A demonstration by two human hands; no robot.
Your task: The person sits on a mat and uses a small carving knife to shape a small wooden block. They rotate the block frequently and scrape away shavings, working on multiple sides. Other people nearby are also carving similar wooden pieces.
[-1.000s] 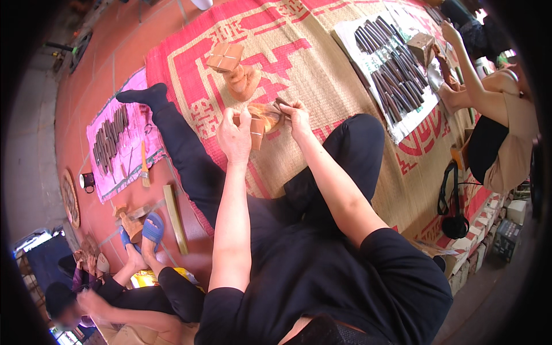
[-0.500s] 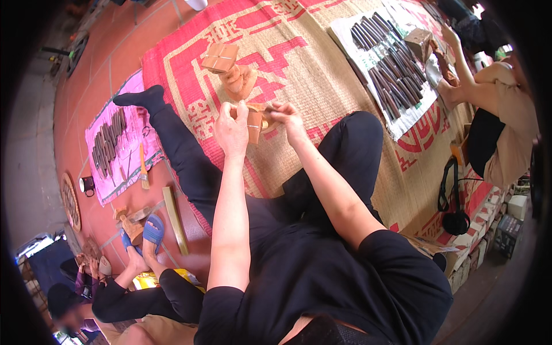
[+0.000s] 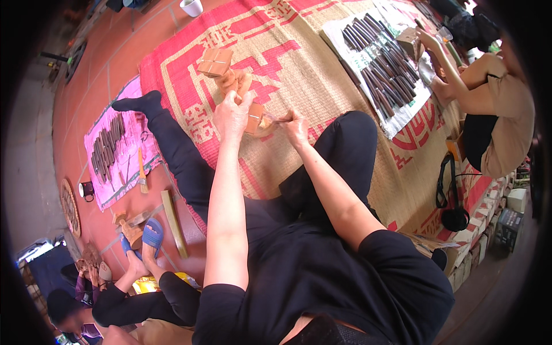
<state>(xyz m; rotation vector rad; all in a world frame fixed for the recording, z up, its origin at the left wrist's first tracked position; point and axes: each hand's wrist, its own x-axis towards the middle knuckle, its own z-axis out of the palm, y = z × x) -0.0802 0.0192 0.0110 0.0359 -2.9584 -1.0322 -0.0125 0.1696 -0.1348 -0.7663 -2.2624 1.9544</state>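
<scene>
My left hand (image 3: 232, 117) grips a brown wooden block (image 3: 254, 119) with a pale line across its face. Just beyond it is a carved wooden piece (image 3: 234, 84) with rounded, twisting forms, topped by a square wooden block (image 3: 215, 62) marked with pale crossing lines. Whether the nearer block joins this carving is hidden by my left hand. My right hand (image 3: 295, 126) is closed around a thin, dark tool (image 3: 279, 121), whose kind I cannot make out. Its end points at the right side of the nearer block, by a pale curved part (image 3: 265, 123).
Beneath lies a red and straw-coloured woven mat (image 3: 299, 75). Rows of dark-handled tools (image 3: 388, 69) lie on a white cloth at right, beside a seated person (image 3: 489, 109). More tools (image 3: 107, 146) and a brush (image 3: 142, 172) rest on a pink cloth. Another person sits lower left.
My left hand has shifted slightly toward the carving, now covering part of it. My right hand has moved a little lower, and the far block has tilted slightly.
</scene>
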